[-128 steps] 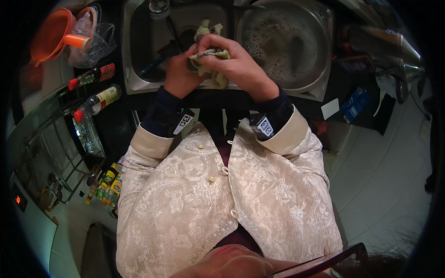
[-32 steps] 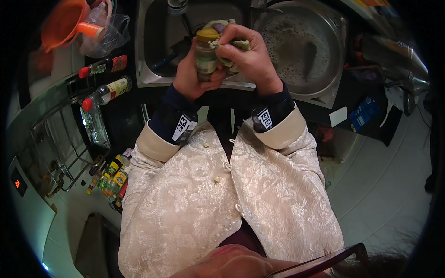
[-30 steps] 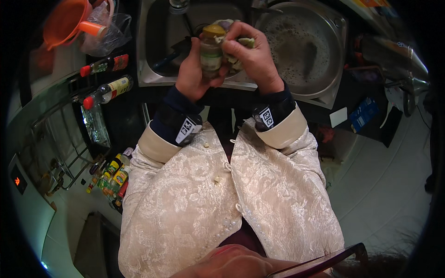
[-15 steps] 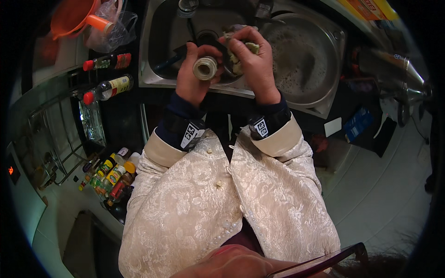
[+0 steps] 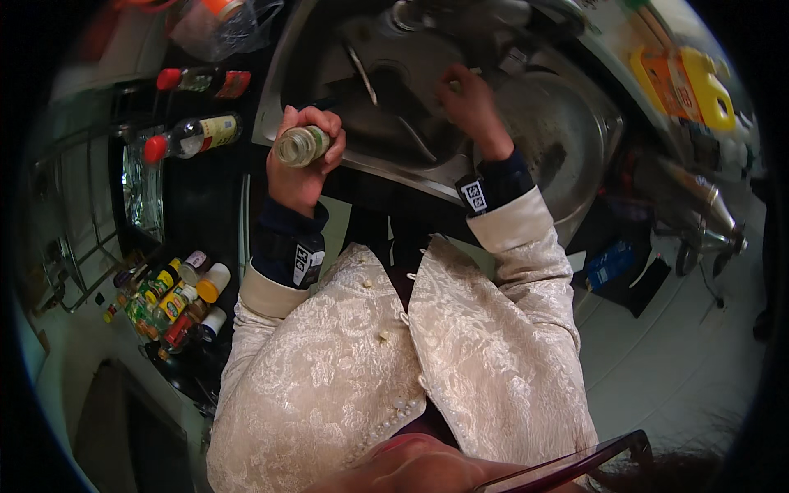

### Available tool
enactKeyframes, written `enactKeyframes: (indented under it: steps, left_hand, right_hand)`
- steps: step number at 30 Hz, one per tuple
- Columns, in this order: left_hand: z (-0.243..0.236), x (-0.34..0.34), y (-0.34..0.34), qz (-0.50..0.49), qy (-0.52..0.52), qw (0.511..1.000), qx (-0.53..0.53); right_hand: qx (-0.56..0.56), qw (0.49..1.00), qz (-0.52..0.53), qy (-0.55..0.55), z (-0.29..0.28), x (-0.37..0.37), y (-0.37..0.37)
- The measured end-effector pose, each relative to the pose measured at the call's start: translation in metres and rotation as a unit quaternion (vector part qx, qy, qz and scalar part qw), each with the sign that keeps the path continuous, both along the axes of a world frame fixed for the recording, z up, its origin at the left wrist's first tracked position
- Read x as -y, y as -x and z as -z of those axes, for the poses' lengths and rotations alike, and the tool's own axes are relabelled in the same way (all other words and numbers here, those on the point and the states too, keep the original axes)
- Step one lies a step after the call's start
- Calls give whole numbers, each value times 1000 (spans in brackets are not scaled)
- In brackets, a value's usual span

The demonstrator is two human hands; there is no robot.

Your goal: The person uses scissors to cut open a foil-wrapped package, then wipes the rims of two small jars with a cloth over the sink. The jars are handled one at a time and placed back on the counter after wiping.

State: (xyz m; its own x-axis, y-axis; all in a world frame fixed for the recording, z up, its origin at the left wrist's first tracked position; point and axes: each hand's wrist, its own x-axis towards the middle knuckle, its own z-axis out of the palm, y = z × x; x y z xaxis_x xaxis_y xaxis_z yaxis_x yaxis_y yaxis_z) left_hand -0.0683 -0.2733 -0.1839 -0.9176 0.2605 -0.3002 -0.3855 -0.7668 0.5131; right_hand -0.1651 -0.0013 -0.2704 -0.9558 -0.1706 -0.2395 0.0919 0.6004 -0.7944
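My left hand is wrapped around a small glass jar, its uncapped round mouth tilted toward me. It is held near the left front corner of the steel sink. Over the middle of the sink is my right hand, fingers curled inward. A small pale greenish bit shows at its fingertips; the rest of what it may hold is hidden. In the left basin below lie a dark flat object and a thin light-coloured stick-like utensil.
A round metal pan or basin with water sits on the sink's right side. Two red-capped bottles lie toward the left. Several condiment bottles crowd the lower left. A yellow jug and a metal kettle stand at right.
My left hand has moved left with the jar, away from my right hand. My right hand has shifted right and down into the sink; the greenish-white crumpled cloth-like thing it held is mostly out of sight.
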Motion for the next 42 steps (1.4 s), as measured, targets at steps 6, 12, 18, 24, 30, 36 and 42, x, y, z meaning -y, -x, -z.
enactKeyframes:
  steps: [6, 12, 18, 24, 30, 36, 42]
  left_hand:
    - [-42, 8, 11, -131, 107, 982, 79]
    - [-58, 33, 23, -151, 169, 974, 24]
    - [-58, 49, 35, -152, 174, 973, 24]
    - [-48, 58, 43, -135, 146, 979, 51]
    - [-35, 57, 48, -111, 200, 968, 106]
    - [-21, 54, 46, -87, 148, 977, 123]
    - [-12, 58, 38, -90, 74, 987, 110]
  right_hand:
    - [-69, 975, -154, -145, 52, 25, 41]
    - [33, 964, -185, -187, 102, 42, 66]
    - [-2, 949, -204, -241, 163, 36, 64]
    - [-96, 747, -495, -433, 172, 23, 78]
    - [-98, 884, -338, -306, 142, 51, 101]
    - [-110, 933, -254, -228, 131, 92, 115]
    - [-142, 884, -321, -310, 173, 105, 125]
